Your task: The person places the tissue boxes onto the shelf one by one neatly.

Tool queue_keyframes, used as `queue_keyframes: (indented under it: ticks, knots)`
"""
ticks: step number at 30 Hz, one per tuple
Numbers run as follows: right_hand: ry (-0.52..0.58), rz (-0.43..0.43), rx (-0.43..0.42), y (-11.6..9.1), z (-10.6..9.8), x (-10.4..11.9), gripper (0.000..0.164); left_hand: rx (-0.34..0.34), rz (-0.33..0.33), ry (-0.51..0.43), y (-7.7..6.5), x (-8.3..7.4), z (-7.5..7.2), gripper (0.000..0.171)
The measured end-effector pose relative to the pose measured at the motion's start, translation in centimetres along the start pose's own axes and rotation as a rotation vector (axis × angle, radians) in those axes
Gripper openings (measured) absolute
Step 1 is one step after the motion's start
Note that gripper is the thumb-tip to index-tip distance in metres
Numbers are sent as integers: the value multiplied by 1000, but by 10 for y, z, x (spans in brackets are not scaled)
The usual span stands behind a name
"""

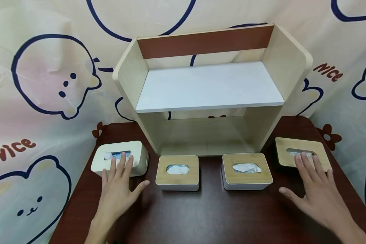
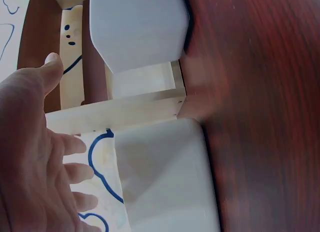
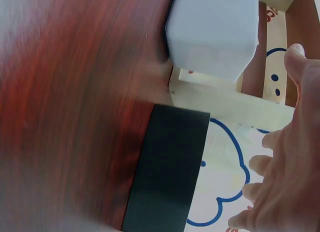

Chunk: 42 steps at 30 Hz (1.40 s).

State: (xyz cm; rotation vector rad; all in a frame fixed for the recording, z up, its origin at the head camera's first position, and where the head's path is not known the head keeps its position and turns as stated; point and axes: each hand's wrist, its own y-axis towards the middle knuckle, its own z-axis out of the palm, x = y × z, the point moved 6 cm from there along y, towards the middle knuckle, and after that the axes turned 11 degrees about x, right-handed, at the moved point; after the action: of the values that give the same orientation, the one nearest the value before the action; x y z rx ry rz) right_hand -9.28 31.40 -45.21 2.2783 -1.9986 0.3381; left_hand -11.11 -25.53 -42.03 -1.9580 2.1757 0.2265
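Observation:
My left hand (image 1: 117,189) is held with fingers spread, its fingertips overlapping the front of a cream tissue box (image 1: 119,149) in the head view. In the left wrist view that hand (image 2: 40,157) holds nothing, and the pale box side (image 2: 162,177) shows beyond the fingers. Over at the right, my right hand (image 1: 321,196) also has its fingers spread and holds nothing. Its fingertips overlap the bamboo lid of a black-sided tissue box (image 1: 308,145). Between the hands sit two white tissue boxes with bamboo lids, one left of centre (image 1: 177,161) and one right of centre (image 1: 247,159).
A two-tier wooden shelf (image 1: 207,84) with a white middle board and brown back strip stands at the rear of the dark wood table (image 1: 207,217). Behind it hangs a cartoon-printed cloth (image 1: 55,135). The four-sided boxes line the shelf's front and both sides.

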Motion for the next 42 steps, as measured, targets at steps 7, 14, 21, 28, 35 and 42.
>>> queue_keyframes:
  ticks: [7, 14, 21, 28, 35, 42]
  knots:
    - [71, -58, 12, -12, 5, 17, 114, 7, 36, -57, -7, -9, 4, 101]
    - [126, -89, 36, -22, 10, 36, 113, 10, 80, -123, -14, -19, 7, 97]
    - [238, -74, 103, -27, 19, 52, 111, 0, 75, -191, -17, -24, 12, 95]
    - [335, -47, 72, -29, 17, 72, 111, -63, 128, -248, -23, -30, 18, 90]
    - [378, -74, -28, -31, 17, 95, 105, -87, 160, -306, -22, -34, 23, 88]
    - [387, -45, -154, -33, 10, 112, 100, -131, 180, -331, -23, -35, 25, 81]
